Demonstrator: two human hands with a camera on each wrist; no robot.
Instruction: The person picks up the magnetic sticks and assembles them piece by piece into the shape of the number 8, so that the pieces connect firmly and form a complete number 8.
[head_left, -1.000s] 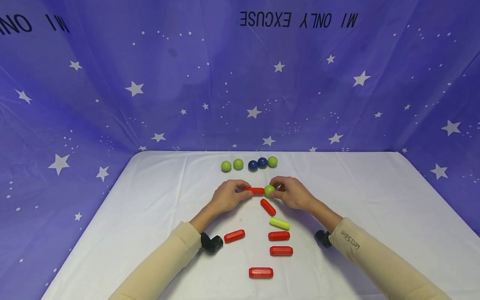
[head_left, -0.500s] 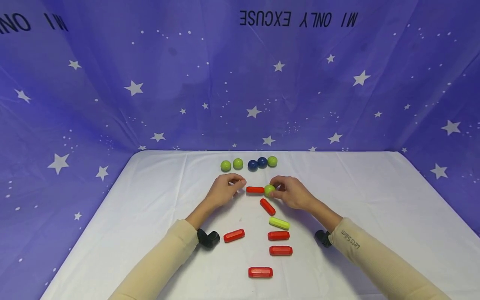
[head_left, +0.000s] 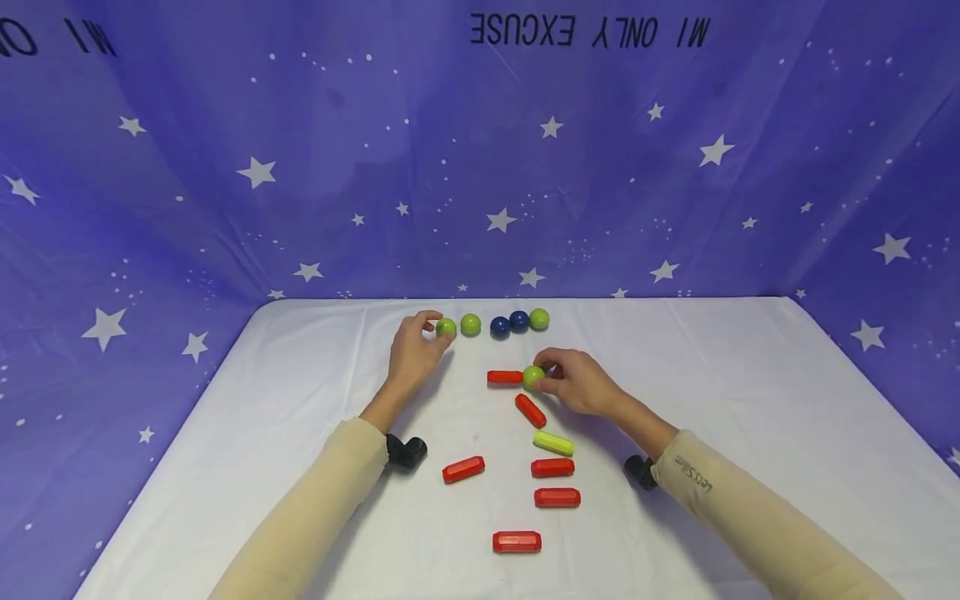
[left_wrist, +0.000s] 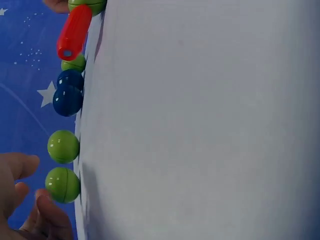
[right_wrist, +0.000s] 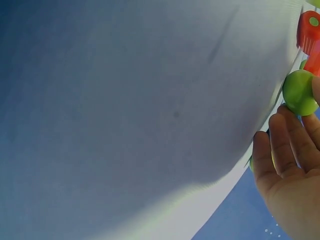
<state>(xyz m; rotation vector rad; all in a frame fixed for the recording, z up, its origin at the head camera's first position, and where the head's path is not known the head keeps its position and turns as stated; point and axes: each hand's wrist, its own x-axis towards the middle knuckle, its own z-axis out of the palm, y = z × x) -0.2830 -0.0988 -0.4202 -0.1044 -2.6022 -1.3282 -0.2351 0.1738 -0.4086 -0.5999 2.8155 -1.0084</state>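
My right hand (head_left: 585, 382) pinches a green ball (head_left: 533, 377) between thumb and fingers. A red stick (head_left: 505, 377) meets that ball end-on and points left; in the left wrist view the stick (left_wrist: 74, 32) shows its free end. My left hand (head_left: 415, 350) is at the back of the table, thumb and fingers spread about the leftmost green ball (head_left: 446, 327). The left wrist view has a gap between the fingers and this ball (left_wrist: 62, 185), with the thumb tip close to its side. In the right wrist view the held ball (right_wrist: 300, 92) lies against the right fingers.
Another green ball (head_left: 471, 324), two blue balls (head_left: 500, 327) and a further green ball (head_left: 539, 318) line the back. Nearer lie several red sticks (head_left: 552, 467) and one yellow-green stick (head_left: 553, 442) on the white cloth (head_left: 225, 467). A starry purple curtain (head_left: 420, 167) stands behind.
My left hand let go of the red stick and moved back and left to the leftmost green ball. The right hand stays on its ball, the stick still joined end-on.
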